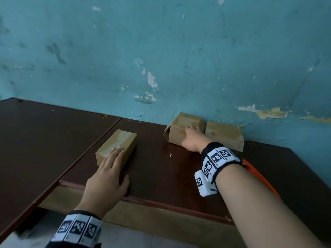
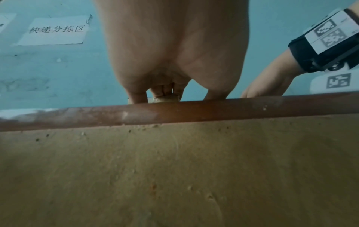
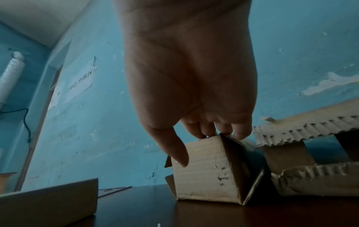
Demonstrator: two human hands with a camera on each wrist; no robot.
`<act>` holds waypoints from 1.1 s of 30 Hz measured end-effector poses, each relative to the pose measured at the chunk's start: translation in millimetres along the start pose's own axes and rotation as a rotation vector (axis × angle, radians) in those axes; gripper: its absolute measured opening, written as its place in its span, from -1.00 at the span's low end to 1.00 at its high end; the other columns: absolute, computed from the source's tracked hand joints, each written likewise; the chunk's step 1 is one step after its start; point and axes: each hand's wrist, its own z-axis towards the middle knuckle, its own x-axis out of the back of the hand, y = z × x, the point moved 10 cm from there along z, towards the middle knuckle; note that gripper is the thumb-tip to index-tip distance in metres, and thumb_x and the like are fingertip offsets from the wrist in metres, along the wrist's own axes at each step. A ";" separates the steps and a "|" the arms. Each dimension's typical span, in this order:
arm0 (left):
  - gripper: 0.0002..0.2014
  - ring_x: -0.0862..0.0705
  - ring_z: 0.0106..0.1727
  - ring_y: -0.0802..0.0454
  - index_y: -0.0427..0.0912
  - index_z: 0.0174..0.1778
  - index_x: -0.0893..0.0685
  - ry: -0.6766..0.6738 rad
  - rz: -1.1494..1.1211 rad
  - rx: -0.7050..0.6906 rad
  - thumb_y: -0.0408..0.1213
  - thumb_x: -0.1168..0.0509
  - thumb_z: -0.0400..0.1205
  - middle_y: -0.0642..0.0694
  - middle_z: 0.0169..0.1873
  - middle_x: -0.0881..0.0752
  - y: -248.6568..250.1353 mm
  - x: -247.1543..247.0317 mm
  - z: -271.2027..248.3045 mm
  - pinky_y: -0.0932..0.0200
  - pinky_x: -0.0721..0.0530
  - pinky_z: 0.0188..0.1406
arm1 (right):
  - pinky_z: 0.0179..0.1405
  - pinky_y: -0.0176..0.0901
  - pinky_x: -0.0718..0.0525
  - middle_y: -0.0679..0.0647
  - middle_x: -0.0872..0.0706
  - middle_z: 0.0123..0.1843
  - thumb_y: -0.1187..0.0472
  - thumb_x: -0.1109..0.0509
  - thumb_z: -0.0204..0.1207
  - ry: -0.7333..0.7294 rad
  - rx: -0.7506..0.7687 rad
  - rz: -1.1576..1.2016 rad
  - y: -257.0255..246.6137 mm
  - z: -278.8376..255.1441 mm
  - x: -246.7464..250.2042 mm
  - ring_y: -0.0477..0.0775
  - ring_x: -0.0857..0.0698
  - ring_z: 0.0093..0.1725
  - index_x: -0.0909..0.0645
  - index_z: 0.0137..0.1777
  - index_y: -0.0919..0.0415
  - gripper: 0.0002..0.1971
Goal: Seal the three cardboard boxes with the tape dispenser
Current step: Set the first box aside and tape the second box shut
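Between boxes: one taped, the next being fetched.
The left hand (image 1: 107,173) lay flat on the taped box (image 1: 116,147); the right hand (image 1: 193,139) grasped the unsealed box (image 1: 180,128) by the wall, likely needing dragging closer before taping.

- counter (image 1: 161,167): dark reddish-brown top, lighter red-brown front edge, tan underside
- wall (image 1: 161,51): teal-blue, white and yellow patches of peeled paint
- three boxes: taped box (image 1: 116,145), middle box (image 1: 180,129), far box (image 1: 225,135), all tan-brown cardboard; far one has small dark print
- wristbands (image 1: 217,158): black, white tiles with black square-code patterns
- orange object (image 1: 259,178) behind right forearm
- white paper sign (image 2: 54,30), black characters
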 end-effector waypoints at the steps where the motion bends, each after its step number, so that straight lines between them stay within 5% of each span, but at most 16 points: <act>1: -0.23 -0.17 0.79 0.16 0.11 0.81 -0.13 0.006 -0.012 0.000 0.01 -0.31 0.69 0.18 0.79 -0.13 -0.6 -0.7 0.5 0.53 -0.46 -0.31 | 0.80 0.34 -0.03 0.11 0.18 0.88 0.33 -0.21 0.66 0.006 0.005 -0.005 0.6 0.5 -0.8 0.30 0.19 0.84 0.08 0.85 0.23 -0.20; 3: -0.25 -0.18 0.78 0.17 0.13 0.80 -0.16 0.020 -0.031 0.001 -0.06 -0.32 0.68 0.20 0.78 -0.16 -2.2 -0.6 0.8 0.52 -0.46 -0.31 | 0.75 0.33 -0.23 0.17 -0.04 0.86 0.27 -0.24 0.67 0.054 0.007 -0.001 1.3 1.5 1.9 0.38 -0.05 0.82 -0.11 0.82 0.27 -0.28; 6: -0.25 -0.16 0.78 0.20 0.15 0.80 -0.16 0.033 -0.041 0.007 -0.09 -0.30 0.68 0.22 0.78 -0.15 -2.6 1.1 0.8 0.52 -0.46 -0.33 | 0.27 0.11 -0.64 0.24 -0.57 0.50 0.09 -0.33 0.71 0.220 0.011 0.073 -0.9 -1.7 21.0 0.39 -0.62 0.41 -0.51 0.53 0.31 -0.54; 8: -0.26 -0.17 0.77 0.21 0.16 0.79 -0.17 0.032 -0.045 0.016 -0.09 -0.30 0.68 0.24 0.78 -0.16 -2.2 2.4 1.1 0.51 -0.45 -0.39 | 0.01 0.02 -0.68 0.19 -0.67 0.25 -0.12 -0.38 0.70 0.322 -0.012 0.129 -2.4 -3.5 31.4 0.27 -0.71 0.14 -0.59 0.39 0.33 -0.49; 10: -0.26 -0.20 0.76 0.22 0.17 0.78 -0.18 0.025 -0.047 0.024 -0.08 -0.30 0.68 0.26 0.77 -0.15 -2.3 3.1 1.1 0.50 -0.44 -0.41 | 0.07 0.07 -0.77 0.24 -0.72 0.16 -0.35 -0.37 0.61 0.402 -0.065 0.151 -3.6 1.0 35.8 0.27 -0.74 0.10 -0.64 0.34 0.36 -0.29; 13: -0.28 -0.27 0.73 0.21 0.17 0.77 -0.21 0.023 -0.055 0.023 -0.09 -0.31 0.67 0.29 0.76 -0.15 -1.9 3.9 1.1 0.46 -0.51 -0.39 | 0.23 0.29 -0.75 0.31 -0.58 0.39 -0.57 -0.31 0.41 0.436 -0.181 0.172 -3.6 5.9 32.7 0.37 -0.67 0.30 -0.65 0.38 0.30 -0.07; 20: -0.33 -0.33 0.69 0.17 0.12 0.73 -0.25 0.016 -0.066 0.040 -0.13 -0.30 0.68 0.29 0.73 -0.16 -1.1 1.2 0.7 0.42 -0.55 -0.48 | 0.34 0.55 -0.56 0.28 -0.29 0.43 -0.42 -0.40 0.48 0.391 -0.316 0.185 -10.5 13.4 21.5 0.58 -0.52 0.38 -0.45 0.56 0.13 -0.19; 22: -0.34 -0.34 0.68 0.18 0.12 0.72 -0.27 0.016 -0.075 0.041 -0.14 -0.29 0.67 0.30 0.72 -0.17 -2.0 1.7 0.0 0.40 -0.57 -0.49 | 0.36 0.56 -0.53 0.30 -0.29 0.42 -0.37 -0.38 0.49 0.372 -0.340 0.233 -13.4 15.9 17.5 0.63 -0.49 0.38 -0.54 0.50 0.23 -0.22; 27: -0.35 -0.38 0.65 0.18 0.14 0.71 -0.26 0.030 -0.078 0.034 -0.15 -0.28 0.66 0.33 0.69 -0.16 0.0 1.9 -0.6 0.41 -0.48 -0.53 | 0.26 0.51 -0.64 0.29 -0.31 0.35 -0.31 -0.56 0.38 0.375 -0.349 0.234 -17.0 6.2 14.6 0.57 -0.54 0.29 -0.55 0.40 0.09 -0.30; 33: -0.34 -0.38 0.66 0.14 0.12 0.73 -0.21 0.030 -0.067 0.017 -0.12 -0.26 0.69 0.28 0.72 -0.13 0.1 -1.4 -2.0 0.36 -0.58 -0.50 | 0.25 0.31 -0.68 0.33 -0.31 0.50 -0.43 -0.45 0.38 0.375 -0.340 0.514 5.4 -22.2 15.7 0.46 -0.52 0.36 -0.33 0.56 0.15 -0.09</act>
